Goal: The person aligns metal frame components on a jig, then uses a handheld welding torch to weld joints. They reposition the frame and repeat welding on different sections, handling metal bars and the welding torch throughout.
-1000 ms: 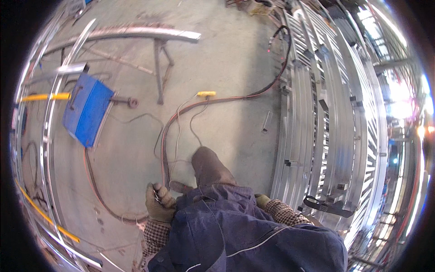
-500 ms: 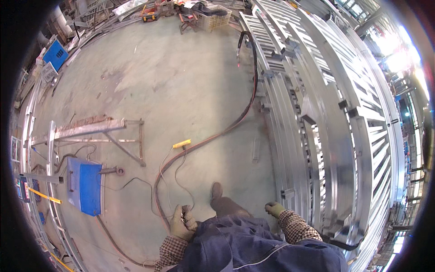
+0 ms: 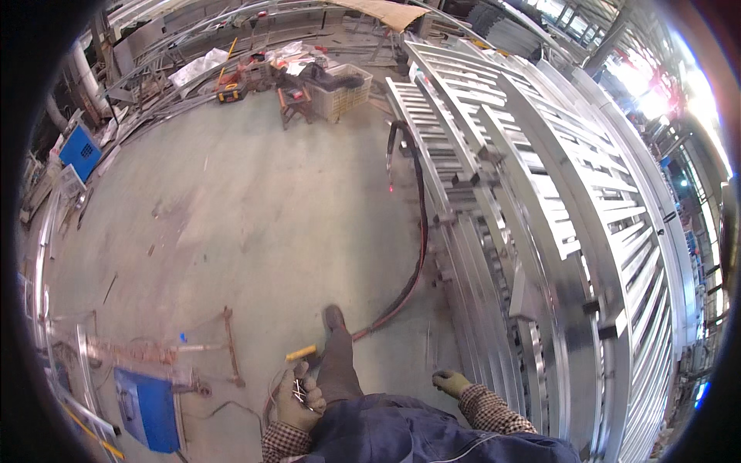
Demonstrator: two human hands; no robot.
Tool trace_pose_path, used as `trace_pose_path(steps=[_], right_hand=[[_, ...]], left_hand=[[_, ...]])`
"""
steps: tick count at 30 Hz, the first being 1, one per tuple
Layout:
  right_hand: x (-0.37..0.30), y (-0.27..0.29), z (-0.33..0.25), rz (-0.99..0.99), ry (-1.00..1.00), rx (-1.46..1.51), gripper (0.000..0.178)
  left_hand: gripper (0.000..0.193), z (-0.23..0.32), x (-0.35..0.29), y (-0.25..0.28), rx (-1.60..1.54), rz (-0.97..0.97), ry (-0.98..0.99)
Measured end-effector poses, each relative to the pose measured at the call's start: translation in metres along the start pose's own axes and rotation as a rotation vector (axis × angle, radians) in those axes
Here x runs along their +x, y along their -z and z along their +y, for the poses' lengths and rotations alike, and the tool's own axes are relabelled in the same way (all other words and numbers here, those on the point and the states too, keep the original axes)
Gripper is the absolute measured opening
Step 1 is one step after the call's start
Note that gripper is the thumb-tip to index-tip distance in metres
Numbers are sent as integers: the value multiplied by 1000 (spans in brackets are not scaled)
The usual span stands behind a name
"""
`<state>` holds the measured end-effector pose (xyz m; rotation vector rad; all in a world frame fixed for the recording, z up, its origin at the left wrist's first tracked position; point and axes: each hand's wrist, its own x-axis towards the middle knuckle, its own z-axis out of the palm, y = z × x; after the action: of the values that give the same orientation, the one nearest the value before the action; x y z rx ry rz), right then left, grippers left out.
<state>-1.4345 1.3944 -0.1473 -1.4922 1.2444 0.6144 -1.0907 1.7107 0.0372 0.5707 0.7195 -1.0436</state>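
My left hand, in a pale work glove, is closed round several small shiny metal pieces in front of my left hip. Too little of them shows to tell their kind. My right hand, also gloved, hangs at my right side with its fingers curled. Whether anything sits inside those fingers is hidden. It is nearest to the stacked metal railing panels, apart from them. Ahead, a torch with a red light spot near its tip hangs beside the stack, and its dark cable loops down to the floor.
A yellow bar-shaped thing lies by my forward foot. At the left are a blue box-shaped machine and a rusty metal stand. Far ahead stand a plastic crate, a small stool and a toolbox.
I have stepped forward, and a leg now stretches out beside the yellow bar. The crate, torch and panels appear nearer or lower in view. My left hand still holds the metal pieces.
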Motion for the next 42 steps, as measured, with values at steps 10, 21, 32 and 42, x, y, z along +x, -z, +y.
trace_pose_path(steps=[10, 21, 32, 42], right_hand=[[103, 162, -239, 204, 60, 52, 58], [436, 376, -550, 355, 229, 52, 61], [639, 535, -787, 528, -119, -225, 78], [630, 500, -809, 203, 94, 12, 44]], left_hand=[[32, 119, 203, -219, 188, -140, 78], [53, 207, 367, -348, -21, -316, -185], [63, 201, 481, -525, 474, 447, 0], [49, 235, 537, -571, 448, 477, 103]])
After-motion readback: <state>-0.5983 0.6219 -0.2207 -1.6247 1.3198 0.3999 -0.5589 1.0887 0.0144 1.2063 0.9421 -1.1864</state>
